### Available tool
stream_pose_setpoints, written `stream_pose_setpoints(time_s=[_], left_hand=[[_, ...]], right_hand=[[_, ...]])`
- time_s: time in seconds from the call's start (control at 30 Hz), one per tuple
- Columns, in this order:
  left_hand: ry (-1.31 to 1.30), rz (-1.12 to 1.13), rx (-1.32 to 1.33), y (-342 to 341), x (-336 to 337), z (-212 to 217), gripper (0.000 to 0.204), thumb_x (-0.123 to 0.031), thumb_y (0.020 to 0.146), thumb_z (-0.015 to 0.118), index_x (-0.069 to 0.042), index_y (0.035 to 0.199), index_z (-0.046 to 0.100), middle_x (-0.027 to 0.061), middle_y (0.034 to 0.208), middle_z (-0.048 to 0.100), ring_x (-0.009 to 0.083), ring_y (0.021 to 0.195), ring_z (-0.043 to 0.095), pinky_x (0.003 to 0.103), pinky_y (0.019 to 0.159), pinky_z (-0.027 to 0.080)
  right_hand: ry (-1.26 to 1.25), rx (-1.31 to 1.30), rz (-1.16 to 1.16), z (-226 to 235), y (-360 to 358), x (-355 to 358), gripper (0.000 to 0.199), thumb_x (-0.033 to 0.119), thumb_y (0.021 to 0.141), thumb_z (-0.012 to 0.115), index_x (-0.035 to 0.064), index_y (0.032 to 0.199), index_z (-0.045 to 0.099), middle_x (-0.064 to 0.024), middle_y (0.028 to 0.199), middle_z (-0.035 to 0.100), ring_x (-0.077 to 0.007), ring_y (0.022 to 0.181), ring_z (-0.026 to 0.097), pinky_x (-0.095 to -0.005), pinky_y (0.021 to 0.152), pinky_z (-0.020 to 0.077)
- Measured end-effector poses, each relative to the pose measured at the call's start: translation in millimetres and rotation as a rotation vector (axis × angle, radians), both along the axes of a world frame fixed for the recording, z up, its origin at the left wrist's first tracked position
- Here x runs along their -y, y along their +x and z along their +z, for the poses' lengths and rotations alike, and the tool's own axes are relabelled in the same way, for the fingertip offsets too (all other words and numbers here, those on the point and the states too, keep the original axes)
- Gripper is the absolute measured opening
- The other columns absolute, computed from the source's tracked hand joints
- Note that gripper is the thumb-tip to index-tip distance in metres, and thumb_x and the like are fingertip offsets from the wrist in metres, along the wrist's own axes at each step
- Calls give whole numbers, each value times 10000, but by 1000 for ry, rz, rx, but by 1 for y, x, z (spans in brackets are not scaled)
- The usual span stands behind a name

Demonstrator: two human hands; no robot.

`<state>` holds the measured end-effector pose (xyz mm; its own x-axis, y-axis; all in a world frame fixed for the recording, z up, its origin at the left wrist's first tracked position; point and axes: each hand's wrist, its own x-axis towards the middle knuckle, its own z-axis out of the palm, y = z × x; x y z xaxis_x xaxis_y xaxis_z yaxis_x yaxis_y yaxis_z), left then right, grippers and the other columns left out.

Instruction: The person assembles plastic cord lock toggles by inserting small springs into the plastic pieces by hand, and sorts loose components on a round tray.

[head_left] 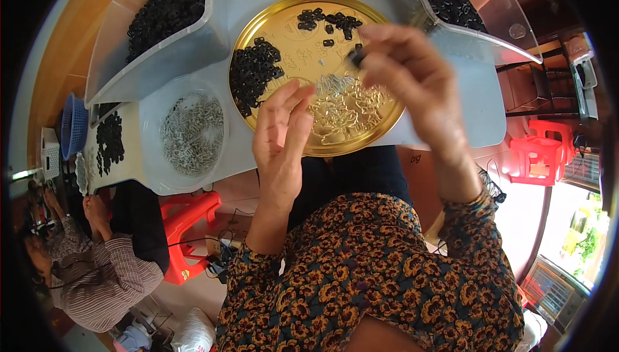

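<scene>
My right hand [412, 75] is over the right side of a round golden tray [392, 122], blurred by motion. Between its thumb and fingers is a small black plastic piece [355, 57]. My left hand [280, 136] is raised at the tray's near left edge, fingers half curled and apart, with nothing visible in them. On the tray, a heap of black plastic pieces [255, 71] lies at the left and a smaller cluster [332, 21] at the far side. Small silvery metal pins [335, 110] are spread across its near half.
A clear round bowl of metal pins [192, 133] stands left of the tray. Clear bins of black pieces [169, 10] [448, 0] stand at the back left and back right. Another person [109, 268] sits at the left, near a red stool [187, 236]. More red stools [538, 155] stand right.
</scene>
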<state>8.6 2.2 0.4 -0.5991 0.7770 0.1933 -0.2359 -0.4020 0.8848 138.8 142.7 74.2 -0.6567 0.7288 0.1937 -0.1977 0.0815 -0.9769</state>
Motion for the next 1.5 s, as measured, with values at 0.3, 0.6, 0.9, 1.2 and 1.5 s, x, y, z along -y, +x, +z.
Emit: stream_pose_setpoints(time_s=[0.3,0.6,0.9,1.2,1.5], left_hand=[[-93,6,21,-19,20,-6,214,-158,1041,531,26,1084,630,46,741,610,145,699,615,262,705,495],[-63,-45,-50,-19,24,-7,401,-264,1088,400,-32,780,508,45,615,527,150,596,550,274,567,451],[32,-63,-17,-23,34,-14,443,-265,1083,409,-12,745,546,82,666,575,163,625,560,295,633,469],[61,-441,-165,-15,48,12,281,-245,1003,574,24,995,655,116,872,660,189,763,623,308,732,490],[794,-271,5,53,18,81,536,-481,921,666,-30,1206,609,249,1057,679,366,935,651,480,831,524]], right_hand=[[902,14,-474,43,22,-70,217,51,974,620,19,1177,690,-24,1059,713,-70,927,629,-213,796,504],[941,482,-30,-53,-26,-68,132,158,902,673,59,985,700,-114,965,680,-302,802,677,-396,713,548],[1086,683,-9,-60,-53,-75,181,209,893,601,81,967,704,-125,958,660,-337,864,672,-445,775,539],[1060,921,36,-59,-63,-84,242,252,907,574,78,1015,703,-121,1019,661,-342,911,673,-460,829,528],[977,722,-63,-60,-49,-73,219,282,924,620,110,1026,707,-92,1011,670,-318,859,680,-435,784,533]])
